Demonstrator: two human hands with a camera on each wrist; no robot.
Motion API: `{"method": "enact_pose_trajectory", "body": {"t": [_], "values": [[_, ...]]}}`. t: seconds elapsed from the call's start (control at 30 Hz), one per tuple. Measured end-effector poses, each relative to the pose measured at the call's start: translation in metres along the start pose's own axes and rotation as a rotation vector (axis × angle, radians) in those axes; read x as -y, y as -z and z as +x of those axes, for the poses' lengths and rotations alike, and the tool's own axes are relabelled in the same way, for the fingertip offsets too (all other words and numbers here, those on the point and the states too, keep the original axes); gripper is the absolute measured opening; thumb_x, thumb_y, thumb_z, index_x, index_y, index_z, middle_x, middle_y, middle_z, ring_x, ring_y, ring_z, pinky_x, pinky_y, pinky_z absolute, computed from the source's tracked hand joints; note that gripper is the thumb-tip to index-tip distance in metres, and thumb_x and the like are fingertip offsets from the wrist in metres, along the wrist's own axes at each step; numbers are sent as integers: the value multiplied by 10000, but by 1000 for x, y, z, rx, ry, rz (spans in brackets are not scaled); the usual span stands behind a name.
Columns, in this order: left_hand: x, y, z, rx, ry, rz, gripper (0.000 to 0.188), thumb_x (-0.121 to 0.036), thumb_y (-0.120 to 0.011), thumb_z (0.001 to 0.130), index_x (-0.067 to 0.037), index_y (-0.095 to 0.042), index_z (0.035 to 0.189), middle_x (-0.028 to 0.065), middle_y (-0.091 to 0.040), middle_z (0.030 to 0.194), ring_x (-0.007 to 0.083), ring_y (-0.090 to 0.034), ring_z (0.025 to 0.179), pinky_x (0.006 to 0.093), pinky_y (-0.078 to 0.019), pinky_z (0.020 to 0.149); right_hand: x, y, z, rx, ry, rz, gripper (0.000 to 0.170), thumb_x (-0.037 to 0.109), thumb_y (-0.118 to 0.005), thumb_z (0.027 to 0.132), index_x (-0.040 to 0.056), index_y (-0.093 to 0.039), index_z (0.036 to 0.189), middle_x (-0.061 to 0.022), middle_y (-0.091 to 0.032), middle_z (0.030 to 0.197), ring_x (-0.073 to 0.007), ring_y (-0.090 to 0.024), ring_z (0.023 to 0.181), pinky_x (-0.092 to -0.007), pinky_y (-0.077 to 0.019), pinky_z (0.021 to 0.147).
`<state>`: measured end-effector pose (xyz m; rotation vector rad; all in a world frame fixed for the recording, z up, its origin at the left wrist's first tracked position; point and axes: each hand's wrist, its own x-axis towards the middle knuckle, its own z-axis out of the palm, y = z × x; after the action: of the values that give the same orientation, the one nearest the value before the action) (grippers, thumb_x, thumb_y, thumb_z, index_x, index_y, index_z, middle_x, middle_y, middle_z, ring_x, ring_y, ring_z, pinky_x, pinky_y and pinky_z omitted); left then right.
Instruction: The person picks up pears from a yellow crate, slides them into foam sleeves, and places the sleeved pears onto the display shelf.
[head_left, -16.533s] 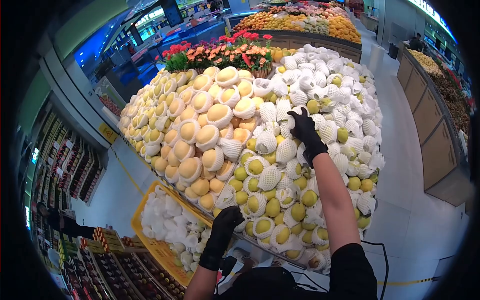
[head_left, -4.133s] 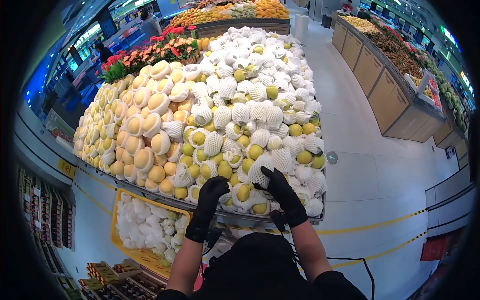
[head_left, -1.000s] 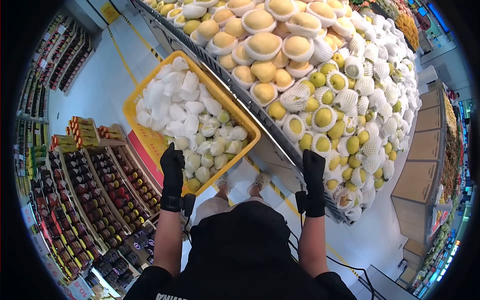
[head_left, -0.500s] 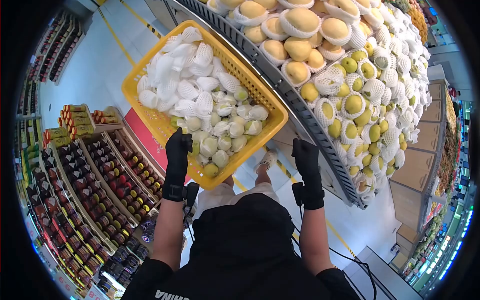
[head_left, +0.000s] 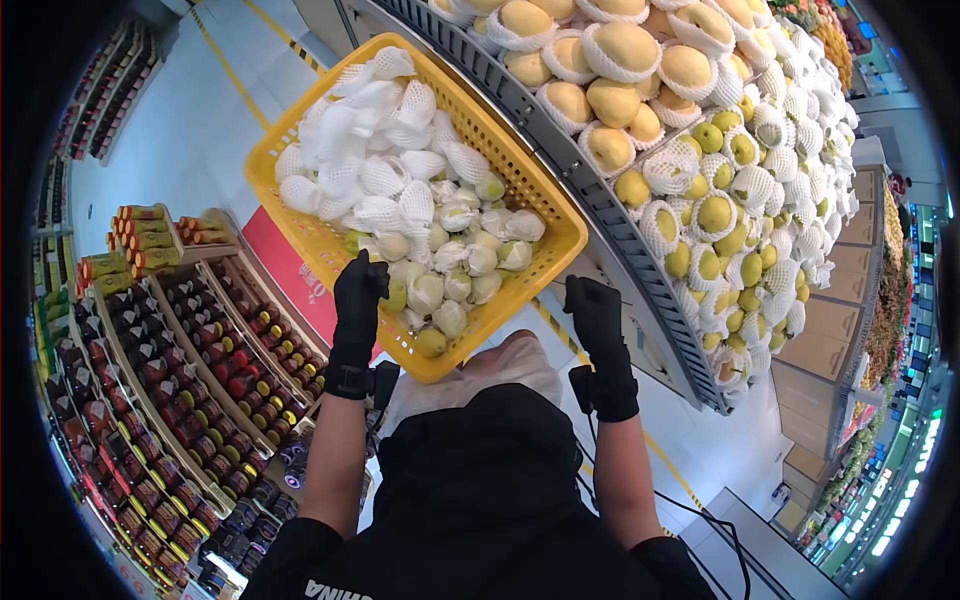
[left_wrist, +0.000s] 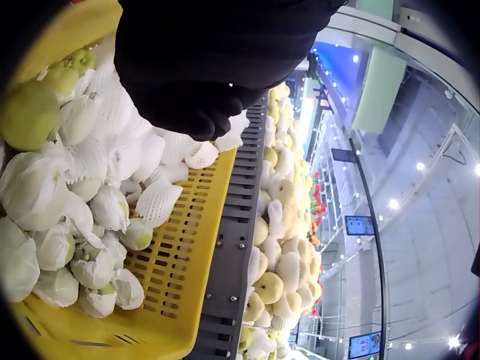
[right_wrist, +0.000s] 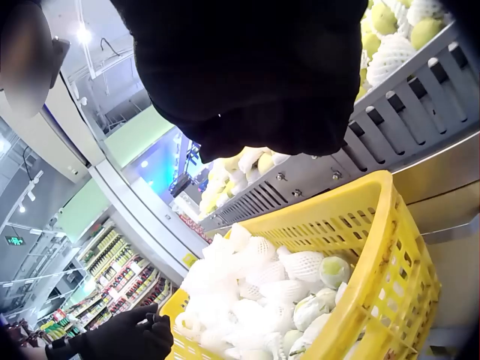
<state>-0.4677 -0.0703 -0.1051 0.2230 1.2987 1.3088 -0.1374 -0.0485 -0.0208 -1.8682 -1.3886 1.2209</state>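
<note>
My left hand (head_left: 360,305), in a black glove, hovers at the near-left rim of a yellow crate (head_left: 560,235), its fingers loosely curled and holding nothing. Past the crate's right corner is my gloved right hand (head_left: 600,315), also loosely curled, with nothing in it. White foam net sleeves (head_left: 365,150) are heaped in the far part of the crate. Wrapped green pears (head_left: 470,260) fill the near part. In the left wrist view the dark back of the left hand (left_wrist: 217,60) hides some sleeves; the right hand (right_wrist: 255,75) fills the top of the right wrist view.
A fruit stand with a grey slatted edge (head_left: 600,210) runs along the crate's right side, piled with large yellow pears (head_left: 610,100) and green pears (head_left: 715,215), many in foam nets. Shelves of jars (head_left: 215,350) stand at left. A black cable (head_left: 720,520) trails at lower right.
The right hand has left the netted pear it held on the stand. Both hands have come back to the crate, and the view has turned down towards it. Lately the right hand shifts slightly left.
</note>
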Motion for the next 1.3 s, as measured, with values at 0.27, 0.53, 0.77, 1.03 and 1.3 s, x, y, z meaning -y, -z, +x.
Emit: {"method": "enact_pose_trajectory", "body": {"t": [0.27, 0.53, 0.77, 1.03, 1.3], "values": [[4, -16, 12, 33, 44, 59, 269, -283, -518, 946, -73, -548, 780, 33, -569, 730, 109, -499, 617, 256, -411, 568, -10, 4, -7, -10, -38, 0, 385, 289, -567, 918, -38, -618, 721, -74, -590, 579, -116, -544, 560, -294, -452, 591], [4, -19, 21, 0, -10, 89, 221, -277, -557, 922, -65, -612, 951, 35, -637, 893, 118, -589, 776, 265, -476, 696, -19, 5, 9, 108, -49, 62, 369, 291, -576, 918, -44, -634, 775, -82, -622, 649, -117, -560, 606, -286, -458, 618], [17, -17, 2, -76, -78, 12, 255, -233, -578, 905, -39, -587, 1069, 51, -624, 960, 149, -597, 844, 289, -495, 768, -24, 10, 51, 262, 193, -43, 202, 159, -567, 883, -24, -630, 940, -132, -661, 779, -243, -626, 700, -346, -491, 689], [29, 1, -7, -134, -179, -21, 275, -199, -573, 906, -17, -564, 1112, 75, -592, 995, 195, -602, 908, 339, -507, 844, -41, -13, 101, 421, 472, -239, 241, 0, -500, 817, 29, -581, 1042, -177, -639, 927, -309, -627, 881, -380, -495, 776], [42, 11, -9, -140, -167, -11, 287, -183, -559, 913, -2, -552, 1136, 92, -584, 1051, 207, -602, 959, 356, -511, 881, -38, -43, 130, 548, 416, -391, 232, 91, -528, 850, 20, -608, 1056, -182, -641, 1022, -324, -617, 967, -385, -482, 837]]}}
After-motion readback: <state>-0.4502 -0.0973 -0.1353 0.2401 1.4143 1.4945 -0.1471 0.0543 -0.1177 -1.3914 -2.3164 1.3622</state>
